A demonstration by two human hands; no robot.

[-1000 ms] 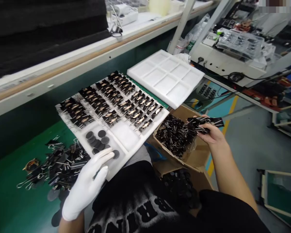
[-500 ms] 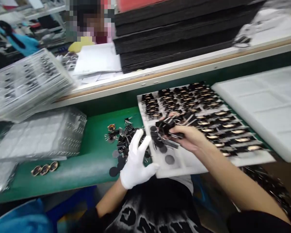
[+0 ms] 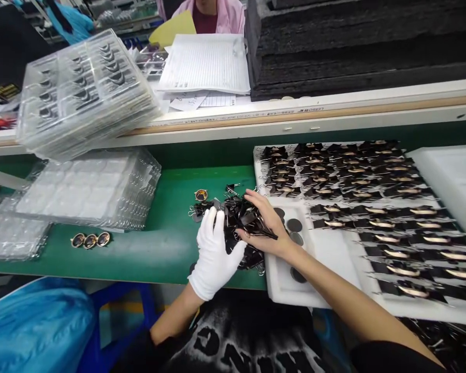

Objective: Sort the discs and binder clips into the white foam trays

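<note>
My left hand (image 3: 215,259), in a white glove, is open at the near left side of a pile of black binder clips (image 3: 250,259) on the green table. Its thumb is apart from the fingers, and its fingertips reach the pile. My bare right hand (image 3: 272,233) curls around several black binder clips (image 3: 252,220) over the same pile. The two hands face each other with the clips between them. To the right lies a white foam tray (image 3: 326,274). Rows of binder clips clamped on gold-edged pieces (image 3: 388,238) stand on it, and dark round discs (image 3: 295,225) lie at its left.
Three gold-rimmed round pieces (image 3: 90,241) lie at the left, another round piece (image 3: 201,195) behind the pile. Clear plastic trays (image 3: 89,191) are stacked at the left and on the shelf (image 3: 217,124). Black sheets (image 3: 334,46) are piled there too. A person (image 3: 213,15) sits opposite.
My right hand has moved left with its binder clips, from over the foam tray to the pile. My left hand stays by the pile. The camera view has shifted.
</note>
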